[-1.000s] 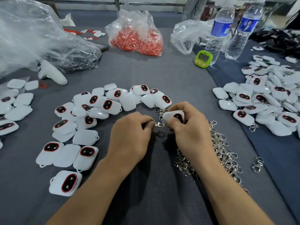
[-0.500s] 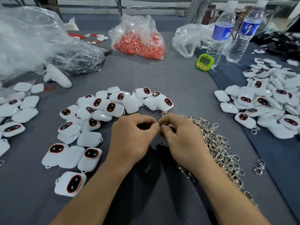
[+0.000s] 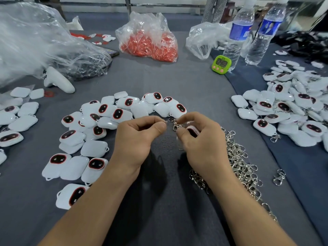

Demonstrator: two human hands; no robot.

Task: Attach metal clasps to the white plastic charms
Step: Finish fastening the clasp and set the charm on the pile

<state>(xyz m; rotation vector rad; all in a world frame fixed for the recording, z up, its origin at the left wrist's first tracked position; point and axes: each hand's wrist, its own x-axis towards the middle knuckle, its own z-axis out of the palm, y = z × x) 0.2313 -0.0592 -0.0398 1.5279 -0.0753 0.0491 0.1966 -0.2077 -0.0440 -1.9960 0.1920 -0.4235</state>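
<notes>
My right hand (image 3: 202, 144) grips a white charm (image 3: 193, 130) with a red-rimmed dark face. A metal clasp (image 3: 175, 125) hangs at its fingertips. My left hand (image 3: 138, 139) is just left of the clasp, thumb and forefinger pinched together, with nothing visible between them. Loose white charms (image 3: 106, 118) lie in an arc beyond and left of my hands. A heap of metal clasps (image 3: 237, 157) lies under and right of my right wrist.
A pile of charms with clasps (image 3: 291, 110) fills the right side. At the back stand a bag of red parts (image 3: 149, 41), clear plastic bags (image 3: 35, 41), a green timer (image 3: 221, 64) and two water bottles (image 3: 237, 36). A white controller (image 3: 58, 82) lies at left.
My hands have drawn apart from where their fingertips met. The clasp now hangs by the right hand's charm, and the left fingertips are off it.
</notes>
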